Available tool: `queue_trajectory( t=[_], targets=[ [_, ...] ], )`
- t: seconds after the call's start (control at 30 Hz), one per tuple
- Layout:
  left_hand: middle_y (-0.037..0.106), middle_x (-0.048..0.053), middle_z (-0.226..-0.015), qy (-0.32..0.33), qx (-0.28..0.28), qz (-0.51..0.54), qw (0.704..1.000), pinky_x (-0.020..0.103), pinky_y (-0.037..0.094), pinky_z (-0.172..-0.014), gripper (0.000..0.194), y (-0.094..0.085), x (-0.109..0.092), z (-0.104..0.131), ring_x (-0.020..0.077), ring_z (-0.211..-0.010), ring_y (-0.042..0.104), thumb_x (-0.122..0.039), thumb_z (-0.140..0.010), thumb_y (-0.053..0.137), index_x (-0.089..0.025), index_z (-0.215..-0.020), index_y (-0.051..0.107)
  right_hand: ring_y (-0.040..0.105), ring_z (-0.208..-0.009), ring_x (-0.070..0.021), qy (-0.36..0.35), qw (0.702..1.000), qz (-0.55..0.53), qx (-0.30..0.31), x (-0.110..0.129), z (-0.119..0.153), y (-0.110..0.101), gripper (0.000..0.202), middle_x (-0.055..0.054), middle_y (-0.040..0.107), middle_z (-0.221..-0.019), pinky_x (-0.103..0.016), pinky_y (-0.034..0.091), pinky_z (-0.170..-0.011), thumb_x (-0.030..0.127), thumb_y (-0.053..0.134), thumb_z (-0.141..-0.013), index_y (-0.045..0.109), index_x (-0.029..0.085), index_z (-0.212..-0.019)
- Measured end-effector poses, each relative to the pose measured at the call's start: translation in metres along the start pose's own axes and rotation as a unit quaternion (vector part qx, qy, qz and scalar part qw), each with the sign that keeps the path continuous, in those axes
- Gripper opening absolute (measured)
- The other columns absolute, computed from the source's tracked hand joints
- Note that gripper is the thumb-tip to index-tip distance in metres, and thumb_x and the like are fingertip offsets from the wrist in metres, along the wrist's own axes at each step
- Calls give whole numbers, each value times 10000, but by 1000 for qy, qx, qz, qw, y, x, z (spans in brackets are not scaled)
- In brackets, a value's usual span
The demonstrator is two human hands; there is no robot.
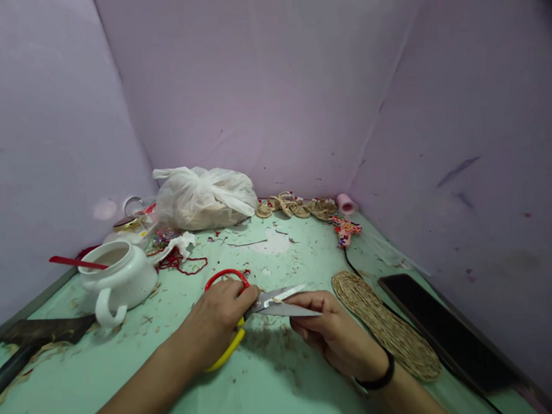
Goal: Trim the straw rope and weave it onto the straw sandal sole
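My left hand (222, 321) is closed on a pair of scissors (268, 303) with one red and one yellow handle loop. The blades are parted and point right, toward my right hand (335, 335). Its fingers are pinched together at the blades, and a small pale bit of fibre (277, 300) shows between the blades near the fingertips. Whatever else the right fingers hold is hidden. Just right of that hand, a woven straw sole (388, 325) lies flat on the green table (270, 396).
Left stand a white pot (136, 276) with a red stick (76, 262) and a dark-bladed tool (48, 330). Behind are a tied plastic bag (204, 199), small woven pieces (299, 206) and a pink roll (346, 204). Right are a patterned corded tool (345, 228) and a black slab (445, 327).
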State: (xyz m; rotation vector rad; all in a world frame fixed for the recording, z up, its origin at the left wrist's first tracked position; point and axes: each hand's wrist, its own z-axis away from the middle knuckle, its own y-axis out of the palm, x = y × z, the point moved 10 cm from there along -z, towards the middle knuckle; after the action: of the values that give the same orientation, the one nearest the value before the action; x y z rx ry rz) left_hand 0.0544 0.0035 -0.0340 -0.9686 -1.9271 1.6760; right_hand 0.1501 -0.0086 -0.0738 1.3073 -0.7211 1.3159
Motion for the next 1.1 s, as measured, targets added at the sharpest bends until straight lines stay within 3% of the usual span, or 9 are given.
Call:
queue_trajectory(
  t=[0.13,0.23,0.4,0.53,0.73,0.83,0.9,1.0,1.1],
  targets=[
    [540,53,-811,-5,2,39,999,276,372,-631,401,-2,3,2,181,-738,474,-34,-619,382,-179,-976,491,221,-369,-31,-30,999,-12,2,5,0,0,101,65,385,-426,-218,92,-366,220,604,-649,617,130,-606],
    [552,31,-771,-35,-43,104,993,256,379,-626,338,-11,11,4,162,-713,494,-52,-648,386,-183,-930,517,216,-368,-26,-36,999,-12,-2,5,-1,-1,199,62,407,-448,-212,89,-367,301,609,-694,654,120,-763],
    [526,-22,-632,-195,-175,239,935,224,373,-541,136,-30,45,15,114,-549,466,-213,-744,438,-193,-848,524,319,-377,-23,-64,998,9,-20,5,-3,-1,323,19,540,-541,-180,164,-363,342,616,-714,625,140,-965],
    [555,-15,-613,-314,-171,503,787,200,352,-411,213,-5,61,22,103,-461,461,-361,-735,492,-189,-860,473,325,-341,-4,-74,997,26,1,1,-3,7,330,-16,614,-693,-163,184,-324,360,598,-738,601,179,-1013],
    [577,-7,-602,-336,-141,735,572,201,398,-423,293,40,43,12,92,-454,496,-292,-641,624,-187,-849,446,354,-350,4,-55,994,41,80,-6,2,30,286,-34,610,-777,-147,217,-318,381,577,-751,625,163,-929],
    [553,-30,-569,-333,-146,786,500,220,411,-415,359,52,34,8,98,-438,491,-227,-576,652,-195,-859,433,404,-368,-17,-34,992,33,120,-12,4,42,300,-29,594,-703,-156,283,-352,406,588,-730,628,127,-831],
    [508,-65,-526,-339,-193,774,499,204,394,-407,374,48,40,11,84,-415,468,-179,-544,659,-197,-839,431,447,-401,-39,-14,991,16,129,-19,3,45,295,-23,589,-676,-170,332,-395,402,612,-707,615,129,-819],
    [454,-94,-502,-341,-279,716,542,182,368,-414,349,32,56,20,62,-404,434,-144,-545,659,-196,-807,435,485,-449,-65,15,994,-16,103,-27,-1,39,268,-21,598,-668,-194,364,-445,378,637,-688,609,143,-815],
    [449,-93,-538,-317,-301,682,587,174,360,-434,312,18,59,22,53,-439,424,-139,-578,647,-195,-813,450,508,-537,-89,8,997,-24,76,-26,-4,33,237,-43,623,-722,-221,384,-530,334,671,-658,640,136,-784]
  ],
)
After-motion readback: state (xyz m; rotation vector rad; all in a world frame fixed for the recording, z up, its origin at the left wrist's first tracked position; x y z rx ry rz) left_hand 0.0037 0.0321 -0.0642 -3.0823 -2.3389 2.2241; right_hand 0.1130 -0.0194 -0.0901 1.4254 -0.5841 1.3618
